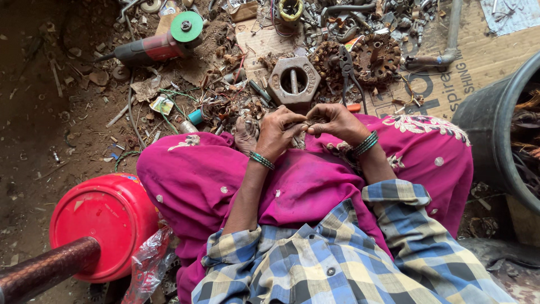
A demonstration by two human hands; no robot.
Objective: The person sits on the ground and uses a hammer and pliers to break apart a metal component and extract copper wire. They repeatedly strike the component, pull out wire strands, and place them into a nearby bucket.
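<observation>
Left hand (277,130): closed around a small dark piece (304,123), fingers curled, thumb pressing toward the right hand; green bangles at the wrist.
Right hand (332,121): also closed, fingertips pinching the same piece from the 3 o'clock side; the two hands touch at the fingertips.
Piece: held between both hands above the lap, over pink cloth (292,180); too small and too covered to tell what it is, possibly a scrap of wire or winding.
Hex block (293,81): heavy six-sided metal part on the floor at 12 o'clock from the hands, near them, a short rod lying in its hollow.
Pliers (347,70): dark, lying at 1 o'clock across two rusty rotor discs (376,56), within reach of the right hand.
Grinder (157,45): red body, green disc, at 10 o'clock, well apart.
Tub (98,225): red, at 8 o'clock beside the knee.
Bin (489,124): dark, at 3 o'clock, holding tangled scrap.
Doing it well: I judge that a firm left grip with the right fingertips doing the pulling or twisting suits this; keep the piece low over the lap so loose bits fall on cloth, and mind sharp wire ends against bare fingers.
</observation>
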